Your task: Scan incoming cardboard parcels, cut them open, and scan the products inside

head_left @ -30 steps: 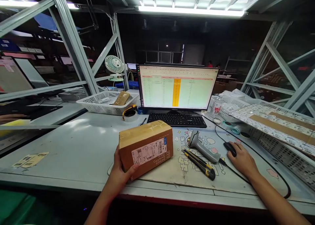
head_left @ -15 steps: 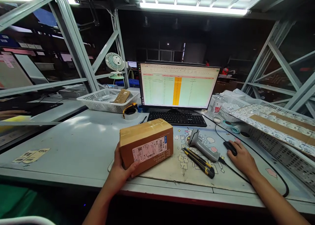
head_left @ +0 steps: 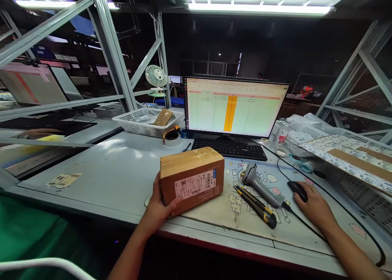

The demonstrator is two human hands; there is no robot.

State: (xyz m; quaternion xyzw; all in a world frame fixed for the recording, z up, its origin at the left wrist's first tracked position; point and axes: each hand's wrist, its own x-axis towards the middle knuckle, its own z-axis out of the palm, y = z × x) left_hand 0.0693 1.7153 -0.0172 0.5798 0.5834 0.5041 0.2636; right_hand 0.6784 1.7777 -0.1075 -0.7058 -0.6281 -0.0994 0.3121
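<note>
My left hand grips the left end of a taped cardboard parcel that stands on the white table, its shipping label facing me. My right hand rests on a black computer mouse on a printed desk mat. Between the hands lie a grey barcode scanner and a black-and-yellow utility knife. Behind them stand a black keyboard and a monitor showing a spreadsheet.
A white basket with a small packet, a tape roll and a small fan stand at the back left. Baskets with label sheets fill the right side. Metal rack struts frame the bench. Another person's hand shows far left.
The view has shifted, so everything sits a little further right in the picture. Both hands keep their hold; the parcel and mouse have not visibly moved on the table.
</note>
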